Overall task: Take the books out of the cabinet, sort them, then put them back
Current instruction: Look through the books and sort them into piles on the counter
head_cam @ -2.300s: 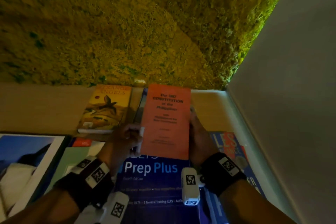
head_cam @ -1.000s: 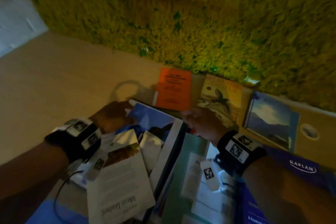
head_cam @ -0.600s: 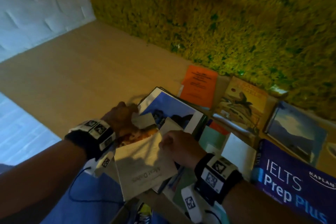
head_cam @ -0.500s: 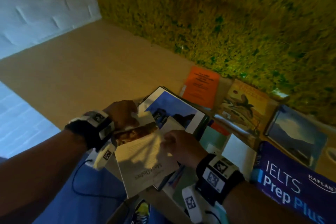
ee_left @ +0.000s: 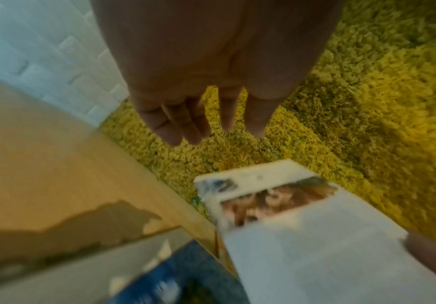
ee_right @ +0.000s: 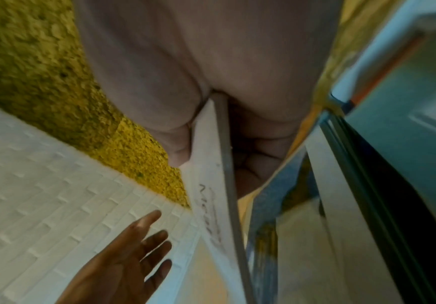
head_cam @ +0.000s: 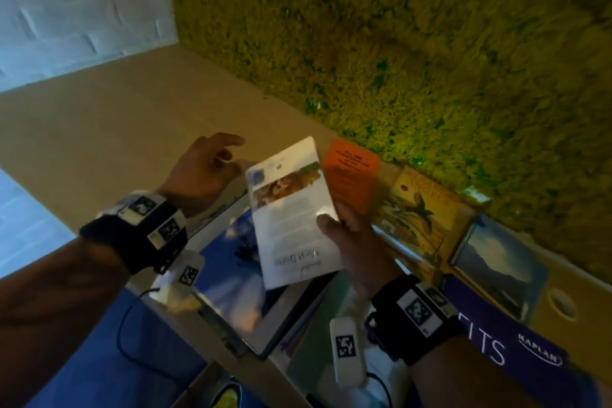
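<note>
My right hand point(head_cam: 337, 225) holds a thin white booklet point(head_cam: 291, 212) with a food photo on its cover, thumb on top, lifted above the pile. The same white booklet point(ee_left: 302, 236) shows blurred in the left wrist view, and the white booklet point(ee_right: 211, 185) appears edge-on in the right wrist view. My left hand point(head_cam: 212, 166) hovers empty to the booklet's left, fingers loosely spread; that left hand point(ee_right: 133, 253) shows open in the right wrist view. Along the mossy wall lie an orange booklet point(head_cam: 352, 172), a yellow bird-cover book point(head_cam: 420, 212) and a blue landscape book point(head_cam: 496, 262).
A large blue-cover book point(head_cam: 231, 278) lies under the raised booklet on the tan wooden top point(head_cam: 116, 129). A purple IELTS book point(head_cam: 516, 351) sits at right, a teal folder point(head_cam: 314, 325) beside it. A green moss wall point(head_cam: 397, 26) backs the surface; white brick wall point(head_cam: 76, 0) at left.
The white booklet has been lifted off the pile in my right hand alone. My left hand let go of it and moved up and left, open.
</note>
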Demonstrator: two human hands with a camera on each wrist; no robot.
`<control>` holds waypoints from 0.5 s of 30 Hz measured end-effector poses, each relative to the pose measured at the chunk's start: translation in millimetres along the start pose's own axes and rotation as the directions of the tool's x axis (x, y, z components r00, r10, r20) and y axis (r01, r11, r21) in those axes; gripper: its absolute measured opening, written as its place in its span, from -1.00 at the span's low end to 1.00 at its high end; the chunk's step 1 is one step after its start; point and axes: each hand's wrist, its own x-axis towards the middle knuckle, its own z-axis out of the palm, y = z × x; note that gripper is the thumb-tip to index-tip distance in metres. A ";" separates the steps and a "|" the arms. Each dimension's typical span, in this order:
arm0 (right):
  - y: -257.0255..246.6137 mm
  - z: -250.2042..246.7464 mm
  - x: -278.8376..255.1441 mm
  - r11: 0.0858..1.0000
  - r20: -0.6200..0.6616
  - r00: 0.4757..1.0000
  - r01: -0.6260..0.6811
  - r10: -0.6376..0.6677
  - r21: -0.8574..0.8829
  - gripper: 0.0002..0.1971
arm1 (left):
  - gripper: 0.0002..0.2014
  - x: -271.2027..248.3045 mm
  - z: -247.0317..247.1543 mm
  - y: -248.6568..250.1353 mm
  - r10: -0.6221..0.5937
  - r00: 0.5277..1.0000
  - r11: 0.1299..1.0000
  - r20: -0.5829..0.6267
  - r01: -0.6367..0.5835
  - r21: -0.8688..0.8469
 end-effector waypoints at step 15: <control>-6.1 -3.8 -1.5 0.506 0.240 0.925 0.363 -0.293 -0.783 -0.51 | -0.53 -7.1 70.4 29.5 0.074 0.814 0.353 0.576 0.519 -0.778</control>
